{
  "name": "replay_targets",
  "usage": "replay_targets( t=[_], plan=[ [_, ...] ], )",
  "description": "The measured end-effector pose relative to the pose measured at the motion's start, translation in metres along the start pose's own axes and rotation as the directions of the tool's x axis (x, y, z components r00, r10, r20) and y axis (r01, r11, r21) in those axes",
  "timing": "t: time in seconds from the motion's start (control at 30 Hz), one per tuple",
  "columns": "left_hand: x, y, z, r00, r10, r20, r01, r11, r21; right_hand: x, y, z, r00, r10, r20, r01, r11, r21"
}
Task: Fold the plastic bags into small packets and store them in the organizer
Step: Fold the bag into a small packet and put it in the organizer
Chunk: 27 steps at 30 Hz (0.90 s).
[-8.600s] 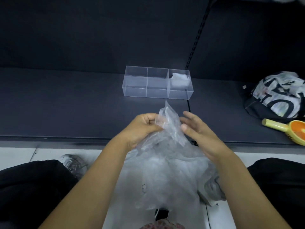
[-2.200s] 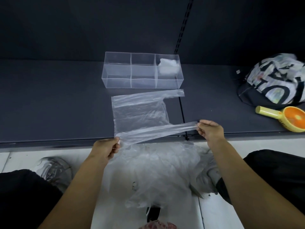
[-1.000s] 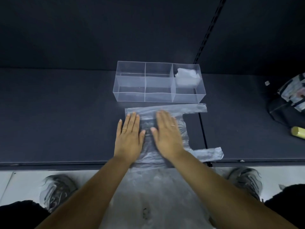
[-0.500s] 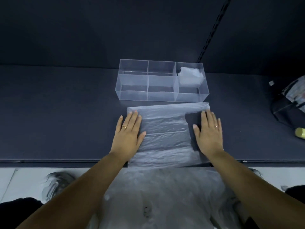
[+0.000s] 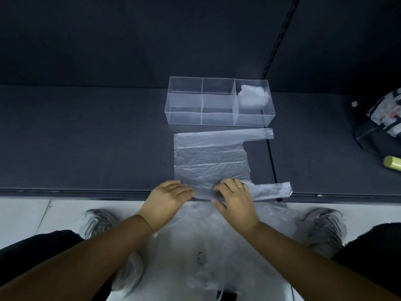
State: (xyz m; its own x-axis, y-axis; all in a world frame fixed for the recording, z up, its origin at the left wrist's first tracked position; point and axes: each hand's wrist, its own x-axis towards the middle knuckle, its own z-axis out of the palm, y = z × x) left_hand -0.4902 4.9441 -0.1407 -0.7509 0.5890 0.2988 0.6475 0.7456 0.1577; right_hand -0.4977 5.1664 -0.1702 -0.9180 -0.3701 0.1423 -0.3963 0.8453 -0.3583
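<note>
A person at a dark shelf (image 5: 86, 137) appears set to start the first fold on a clear plastic bag (image 5: 210, 159); it lies flat on the shelf just in front of the clear organizer (image 5: 184, 109), its two handles pointing right. The left hand (image 5: 168, 197) and right hand (image 5: 235, 199) sit side by side at the bag's near edge; each grip looks closed to a pinch, fingers curled on the film, though the thumbs are partly hidden.

The task looks to be at an early stage: one white packet (image 5: 252, 97) sits in the organizer's right-hand compartment; the middle and left compartments show nothing inside; this bag is smoothed but not yet folded.

Counted:
- one organizer, three compartments across
- one finished packet
- one bag in work
- a heap of loose bags (image 5: 217, 246) on the floor between two shoes (image 5: 97, 222), too crumpled to number
- one ring on each hand

At the right edge, well apart from the work, lie a dark bag (image 5: 368, 140) topped with printed cloth and one yellow handle (image 5: 392, 162).
</note>
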Motion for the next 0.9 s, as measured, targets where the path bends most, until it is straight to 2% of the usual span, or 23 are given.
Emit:
replay_targets(
  t=[0.1,0.17,0.23,0.3,0.37,0.5,0.67,0.8,0.9],
  plan=[
    [0.014,-0.005,-0.022,0.987,-0.124,0.103,0.129,0.991,-0.044,0.001,0.010,-0.019,0.999,0.034,0.024,-0.035,0.998,0.049],
    [0.020,-0.014,-0.033,0.927,-0.307,0.217,0.336,0.935,-0.111,0.005,0.026,-0.035,0.987,0.121,0.104,-0.134,0.982,0.129],
    [0.025,-0.028,-0.043,0.809,-0.478,0.342,0.568,0.784,-0.248,0.009,0.046,-0.055,0.937,0.244,0.250,-0.304,0.922,0.240],
    [0.030,-0.043,-0.051,0.707,-0.549,0.445,0.705,0.591,-0.392,0.015,0.069,-0.076,0.883,0.293,0.366,-0.422,0.838,0.347],
    [0.034,-0.058,-0.057,0.640,-0.580,0.505,0.767,0.443,-0.463,0.021,0.091,-0.096,0.856,0.302,0.420,-0.483,0.756,0.442],
    [0.038,-0.084,-0.058,0.528,-0.639,0.558,0.835,0.274,-0.476,0.035,0.121,-0.118,0.809,0.385,0.444,-0.585,0.594,0.551],
    [0.053,-0.106,-0.042,0.477,-0.702,0.528,0.856,0.237,-0.459,0.065,0.134,-0.102,0.779,0.516,0.356,-0.614,0.514,0.599],
    [0.071,-0.125,-0.023,0.457,-0.759,0.464,0.854,0.230,-0.466,0.093,0.137,-0.079,0.724,0.657,0.212,-0.657,0.561,0.504],
    [0.078,-0.137,-0.005,0.443,-0.797,0.411,0.859,0.244,-0.451,0.105,0.141,-0.064,0.692,0.699,0.180,-0.697,0.582,0.419]
  ],
)
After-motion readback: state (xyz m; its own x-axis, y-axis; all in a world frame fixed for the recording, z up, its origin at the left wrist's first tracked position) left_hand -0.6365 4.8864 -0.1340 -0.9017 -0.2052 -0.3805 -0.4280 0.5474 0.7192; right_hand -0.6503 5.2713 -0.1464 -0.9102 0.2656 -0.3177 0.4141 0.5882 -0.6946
